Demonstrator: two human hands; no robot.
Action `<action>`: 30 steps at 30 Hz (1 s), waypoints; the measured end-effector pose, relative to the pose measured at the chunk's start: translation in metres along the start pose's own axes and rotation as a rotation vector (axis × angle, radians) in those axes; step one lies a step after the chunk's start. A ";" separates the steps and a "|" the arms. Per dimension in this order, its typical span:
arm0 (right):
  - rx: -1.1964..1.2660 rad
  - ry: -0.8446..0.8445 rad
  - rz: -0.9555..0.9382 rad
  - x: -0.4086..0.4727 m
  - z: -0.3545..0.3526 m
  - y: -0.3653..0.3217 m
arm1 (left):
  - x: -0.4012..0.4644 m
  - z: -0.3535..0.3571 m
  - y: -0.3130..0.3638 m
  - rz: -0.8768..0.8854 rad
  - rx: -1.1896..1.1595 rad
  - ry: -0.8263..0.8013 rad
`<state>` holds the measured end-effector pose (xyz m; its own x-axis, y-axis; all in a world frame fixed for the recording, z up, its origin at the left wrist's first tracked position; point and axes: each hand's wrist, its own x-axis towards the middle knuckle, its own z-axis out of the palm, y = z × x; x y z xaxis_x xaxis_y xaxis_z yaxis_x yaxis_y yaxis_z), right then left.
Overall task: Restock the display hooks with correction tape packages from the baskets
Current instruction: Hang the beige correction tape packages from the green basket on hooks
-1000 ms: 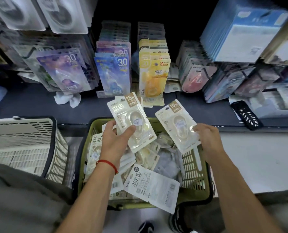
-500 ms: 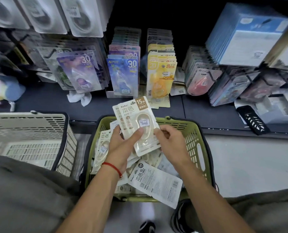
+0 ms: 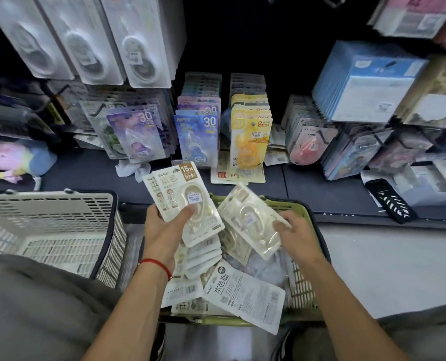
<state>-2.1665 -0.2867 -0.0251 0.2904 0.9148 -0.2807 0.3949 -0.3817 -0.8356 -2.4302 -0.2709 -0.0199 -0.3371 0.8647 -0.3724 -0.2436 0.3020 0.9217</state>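
Note:
My left hand (image 3: 164, 230) grips a fanned stack of cream correction tape packages (image 3: 182, 194) marked 15M, thumb across the front. My right hand (image 3: 298, 235) pinches one more cream package (image 3: 248, 217) by its right edge, tilted, just beside the stack. Both hands hover over the green basket (image 3: 308, 290), which holds several more of these packages, one lying face down (image 3: 245, 295) at the front. Display hooks behind carry purple (image 3: 138, 134), blue (image 3: 198, 136) and yellow (image 3: 250, 136) tape packages.
A white basket (image 3: 50, 225) stands to the left of the green one. White blister packs (image 3: 138, 40) hang top left, blue packs (image 3: 368, 82) at right. A dark shelf ledge (image 3: 86, 173) runs below the hooks, with a black comb-like item (image 3: 388, 201) on it at right.
One second ago my right hand held a package apart from the stack; it then joined it to the left-hand stack. Now the right hand holds another package lifted from the green basket.

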 end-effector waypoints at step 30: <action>0.339 -0.047 -0.604 0.046 -0.009 -0.277 | 0.046 0.010 0.209 0.814 0.214 0.026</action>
<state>-2.2549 -0.1399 0.1971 0.0641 0.9617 0.2664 0.1791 0.2515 -0.9512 -2.4870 -0.1641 0.1571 -0.3542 0.8367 0.4178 0.2612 -0.3405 0.9033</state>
